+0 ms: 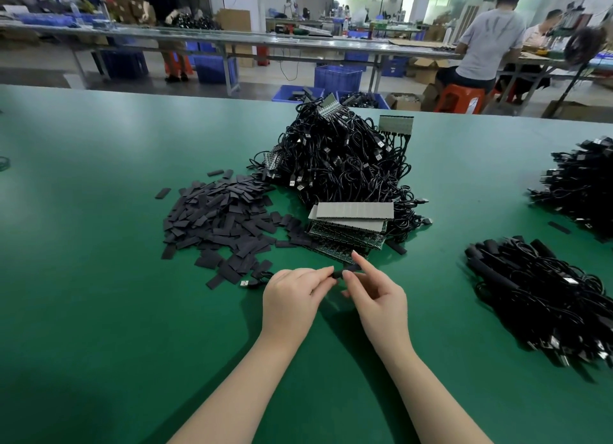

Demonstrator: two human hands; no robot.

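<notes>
- At a green worktable [99,211], a person's left hand [292,297] and right hand [374,294] meet at the near centre, both clamped on one small black sleeve [338,273].
- The left hand pinches the sleeve's left end between curled fingertips and thumb; the right hand pinches the other end, with one finger raised straight above it.
- The sleeve sits just above the tabletop between the two hands, directly in front of a stack of circuit-board strips [351,224].
- A USB plug [244,283] lies on the table just left of the left hand; its black lead runs toward that hand and disappears behind it.
- A loose pile of flat black sleeves [215,218] spreads across the table to the left, a little farther off than the hands.
- A tall heap of black USB cables [341,158] rises at the centre, behind the board strips and touching them.
- To the right, well apart from the hands, lies a bundle of sleeved cables [547,294]; a second dark pile [577,178] sits farther back at the right edge.
- Beyond the table, workers [491,35] stand and sit at long benches, with blue crates [336,77] on the floor.
</notes>
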